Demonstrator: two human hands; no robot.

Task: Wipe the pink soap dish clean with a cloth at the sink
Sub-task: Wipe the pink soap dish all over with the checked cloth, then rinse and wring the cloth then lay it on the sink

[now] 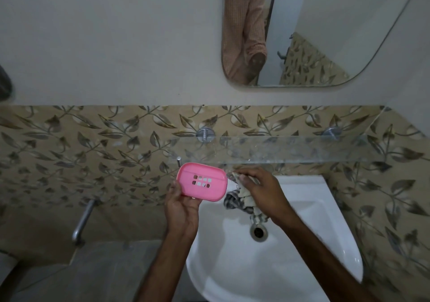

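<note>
1. One pink soap dish (202, 182), slotted and unmarked, is pinched in the left hand (182, 208) beside the sink (290, 267).
2. Bunched in the right hand (263, 191), a checked cloth (242, 199) touches the dish's right edge.
3. Above them hang a glass shelf (290, 149) and mirror (325, 29); a tap (82, 220) stands left.

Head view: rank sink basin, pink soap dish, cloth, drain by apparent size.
1. Sink basin, largest by far.
2. Pink soap dish.
3. Cloth, partly hidden by the right hand, so it may rival the dish.
4. Drain, smallest.
</note>
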